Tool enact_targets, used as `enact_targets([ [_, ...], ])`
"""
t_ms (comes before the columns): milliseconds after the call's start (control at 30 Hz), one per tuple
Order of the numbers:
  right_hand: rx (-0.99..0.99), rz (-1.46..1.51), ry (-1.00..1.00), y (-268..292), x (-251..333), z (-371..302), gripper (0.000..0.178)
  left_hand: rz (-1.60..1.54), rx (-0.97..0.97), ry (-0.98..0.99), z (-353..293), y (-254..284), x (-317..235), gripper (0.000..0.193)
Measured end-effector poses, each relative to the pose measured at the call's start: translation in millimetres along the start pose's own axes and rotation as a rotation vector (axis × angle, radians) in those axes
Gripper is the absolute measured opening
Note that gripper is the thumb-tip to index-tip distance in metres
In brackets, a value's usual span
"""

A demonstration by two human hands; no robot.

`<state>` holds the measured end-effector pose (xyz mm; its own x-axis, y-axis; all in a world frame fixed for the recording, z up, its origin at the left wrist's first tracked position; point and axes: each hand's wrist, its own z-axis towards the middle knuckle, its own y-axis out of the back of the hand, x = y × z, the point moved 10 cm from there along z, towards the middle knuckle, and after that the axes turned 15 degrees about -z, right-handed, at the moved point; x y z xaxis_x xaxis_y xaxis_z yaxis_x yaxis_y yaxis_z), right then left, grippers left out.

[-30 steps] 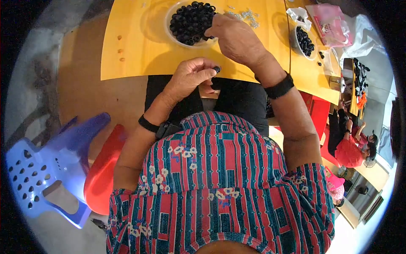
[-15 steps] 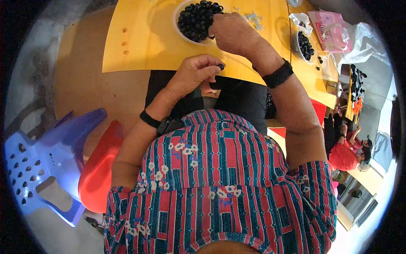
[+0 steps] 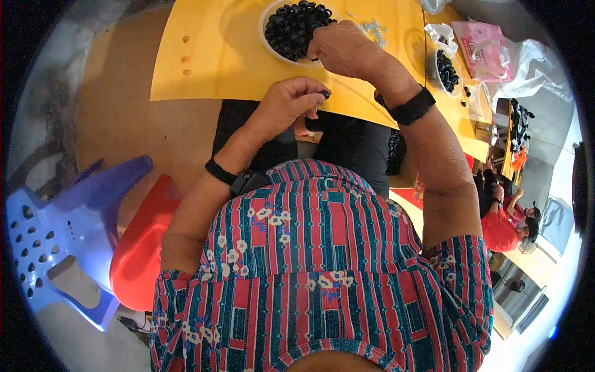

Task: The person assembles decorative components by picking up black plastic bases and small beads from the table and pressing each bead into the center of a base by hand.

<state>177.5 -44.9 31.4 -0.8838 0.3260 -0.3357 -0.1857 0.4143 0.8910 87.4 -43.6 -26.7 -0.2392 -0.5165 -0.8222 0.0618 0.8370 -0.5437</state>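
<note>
A pale round bowl (image 3: 265, 41) on the yellow table is heaped with small black ring-like parts (image 3: 296, 30). My right hand (image 3: 347, 51) reaches over the bowl's right rim with bent fingers; the fingertips are partly hidden among the parts. Just off the table's near edge, my left hand (image 3: 286, 104) pinches a small black ring-like part (image 3: 325, 95) between thumb and forefinger. Right of the bowl, beyond my right hand, lies a loose scatter of small clear or silvery pieces (image 3: 375, 32).
At the right of the yellow table (image 3: 204, 77) stand a second tub of black parts (image 3: 446, 69), a pink bag (image 3: 483, 49) and clear plastic (image 3: 536, 65). Blue (image 3: 68, 235) and red (image 3: 145, 254) plastic seats are at my left. A person in red (image 3: 501, 230) sits far right.
My right hand remains at the bowl's rim, its fingers slightly shifted. The left hand keeps its small black part in nearly the same place. The whole view has shifted a little.
</note>
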Motion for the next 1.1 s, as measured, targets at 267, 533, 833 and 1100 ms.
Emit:
enact_targets([
  [267,-0.02,-0.01,-0.02,-1,-1,-4,0.023,-0.055,-0.021,0.024,4,2,8,0.021],
  [533,0.022,-0.057,-0.054,16,3,-7,0.016,-0.064,-0.032,-0.012,5,2,5,0.021],
  [833,0.095,0.103,-0.037,8,-5,-7,0.015,-0.149,-0.066,0.0,8,5,11,0.022],
  [1100,0.202,0.113,0.024,3,-4,-14,0.017,-0.112,-0.091,0.019,7,7,8,0.022],
])
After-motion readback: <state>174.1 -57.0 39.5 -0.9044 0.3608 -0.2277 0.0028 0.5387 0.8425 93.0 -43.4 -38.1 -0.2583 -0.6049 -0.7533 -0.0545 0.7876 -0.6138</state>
